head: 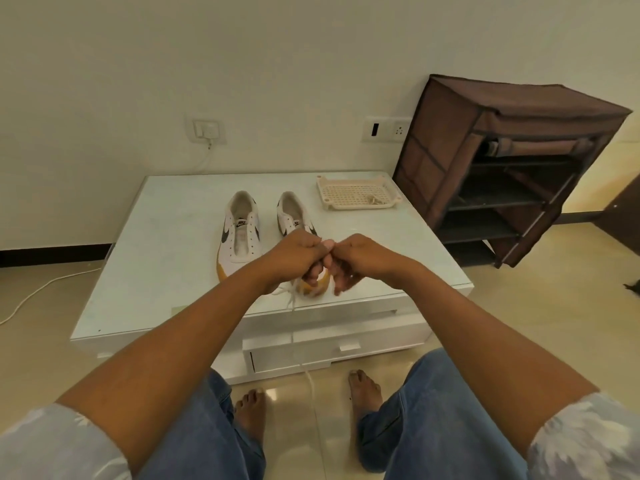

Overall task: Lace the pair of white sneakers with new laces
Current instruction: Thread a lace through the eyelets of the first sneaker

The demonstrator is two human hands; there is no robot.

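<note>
Two white sneakers with black swooshes and tan soles stand side by side on the white table [166,271], toes toward me. The left sneaker [240,233] shows bare eyelets with no lace. The right sneaker [292,216] is partly hidden behind my hands. My left hand [294,258] and my right hand [353,261] meet above its toe, fingertips pinched together on a white lace [292,303]. The lace hangs from my hands over the table's front edge down toward the floor.
A beige perforated plastic tray [356,194] with a small bundle of lace in it sits at the table's back right. A brown fabric shoe rack [512,168] stands right of the table. My knees and bare feet are in front of the table's drawer [332,351].
</note>
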